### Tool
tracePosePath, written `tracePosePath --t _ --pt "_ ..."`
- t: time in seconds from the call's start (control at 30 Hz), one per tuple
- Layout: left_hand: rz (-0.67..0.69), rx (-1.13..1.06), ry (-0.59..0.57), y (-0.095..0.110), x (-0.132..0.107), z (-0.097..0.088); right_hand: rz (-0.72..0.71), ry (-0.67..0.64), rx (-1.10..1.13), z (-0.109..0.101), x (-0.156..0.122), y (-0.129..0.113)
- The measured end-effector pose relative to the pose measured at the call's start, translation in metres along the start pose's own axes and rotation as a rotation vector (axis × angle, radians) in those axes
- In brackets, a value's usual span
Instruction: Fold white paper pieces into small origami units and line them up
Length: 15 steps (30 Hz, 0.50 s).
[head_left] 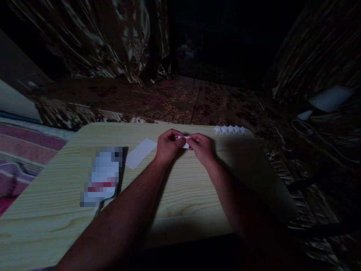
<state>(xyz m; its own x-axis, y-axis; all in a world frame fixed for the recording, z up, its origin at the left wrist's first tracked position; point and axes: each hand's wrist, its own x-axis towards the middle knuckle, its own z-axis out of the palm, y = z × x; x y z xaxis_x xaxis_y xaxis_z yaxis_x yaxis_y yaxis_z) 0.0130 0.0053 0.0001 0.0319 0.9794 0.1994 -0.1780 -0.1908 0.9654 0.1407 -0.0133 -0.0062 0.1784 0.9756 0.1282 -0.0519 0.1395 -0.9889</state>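
Observation:
Near the far edge of the wooden table, my left hand (169, 144) and my right hand (201, 146) meet over a small white piece of paper (184, 144). Thumbs and fingers of both hands pinch it from either side. How the paper is folded is too small to make out. Left of my left hand lies a flat white sheet of paper (141, 153), set at a slant. Several small white folded paper shapes (230, 130) stand in a row at the far right edge, beyond my right hand.
A pixelated, phone-like flat object (104, 175) lies on the left of the table (186, 203), with a cable beside it. Dark patterned curtains (121, 37) and a patterned cloth-covered ledge (158, 96) stand behind. At right is a white lamp-like object (329, 99) with a cord.

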Motion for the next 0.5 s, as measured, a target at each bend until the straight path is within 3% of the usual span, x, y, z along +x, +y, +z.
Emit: tracePosePath --t 0.37,0.5 --pt "0.037 0.071 -0.053 0.0001 -0.0031 0.0014 -0.064 0.024 -0.046 -0.0026 0.0007 0.0001" --pt "-0.019 0.008 -0.061 -0.0002 -0.0022 0.0011 -0.101 0.013 -0.071 -0.0037 0.0002 0.0002"
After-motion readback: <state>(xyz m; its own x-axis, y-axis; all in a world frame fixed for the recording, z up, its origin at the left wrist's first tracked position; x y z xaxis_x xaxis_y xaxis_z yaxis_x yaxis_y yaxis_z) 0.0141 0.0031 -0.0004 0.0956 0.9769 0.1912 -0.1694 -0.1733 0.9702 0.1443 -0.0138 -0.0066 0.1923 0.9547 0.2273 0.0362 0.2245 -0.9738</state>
